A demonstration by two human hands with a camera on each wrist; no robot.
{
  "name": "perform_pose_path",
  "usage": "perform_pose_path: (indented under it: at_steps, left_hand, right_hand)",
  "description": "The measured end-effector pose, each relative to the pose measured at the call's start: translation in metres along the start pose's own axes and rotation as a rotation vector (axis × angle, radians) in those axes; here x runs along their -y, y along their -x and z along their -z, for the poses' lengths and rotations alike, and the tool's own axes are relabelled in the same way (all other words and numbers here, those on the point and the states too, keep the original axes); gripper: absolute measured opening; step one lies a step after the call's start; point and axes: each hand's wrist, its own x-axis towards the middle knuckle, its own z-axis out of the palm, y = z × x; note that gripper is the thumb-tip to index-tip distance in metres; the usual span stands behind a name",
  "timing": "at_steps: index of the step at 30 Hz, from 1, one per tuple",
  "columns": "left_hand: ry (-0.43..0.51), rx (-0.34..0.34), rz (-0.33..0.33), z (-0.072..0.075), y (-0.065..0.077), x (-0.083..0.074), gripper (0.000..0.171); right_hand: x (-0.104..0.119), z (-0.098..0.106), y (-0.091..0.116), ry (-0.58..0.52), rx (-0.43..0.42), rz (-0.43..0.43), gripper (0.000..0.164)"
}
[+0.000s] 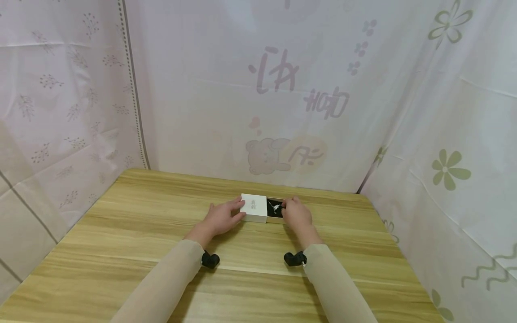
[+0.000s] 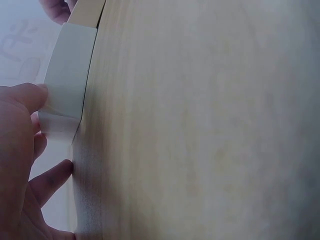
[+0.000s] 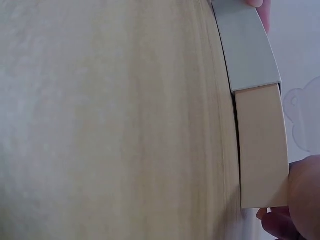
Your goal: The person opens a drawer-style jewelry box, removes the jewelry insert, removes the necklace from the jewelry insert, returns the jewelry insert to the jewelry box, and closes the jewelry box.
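A small white box sleeve point(image 1: 253, 209) with dark printed lettering lies on the wooden table. My left hand point(image 1: 223, 218) holds its left end, thumb on the near side and fingers across the top and far side. From the right end a tan drawer point(image 3: 262, 150) sticks partly out. Inside it, a silver chain with a sparkling pendant point(image 1: 276, 207) rests on a black insert point(image 1: 272, 212). My right hand point(image 1: 298, 215) grips the drawer's outer end and covers part of the insert. In the right wrist view its thumb touches the drawer's edge, with fingertips curled at the end face.
The wood-grain table point(image 1: 250, 287) spreads around the box. A pale printed curtain point(image 1: 194, 98) hangs behind its back edge, with more curtain point(image 1: 452, 215) along the right side. Black wrist cameras point(image 1: 210, 259) are strapped at both cuffs.
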Motion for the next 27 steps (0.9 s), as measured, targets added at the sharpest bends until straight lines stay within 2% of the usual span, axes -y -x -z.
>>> perform_pose_path:
  at_steps: [20, 27]
  left_hand:
    - [0.005, -0.003, -0.011, 0.001, 0.001, -0.001, 0.058]
    - [0.003, -0.01, -0.017, 0.002, 0.003, -0.003, 0.056]
  right_hand:
    - [-0.006, -0.007, 0.005, -0.133, -0.153, 0.083, 0.016]
    - [-0.01, -0.008, 0.005, -0.158, -0.168, 0.121, 0.012]
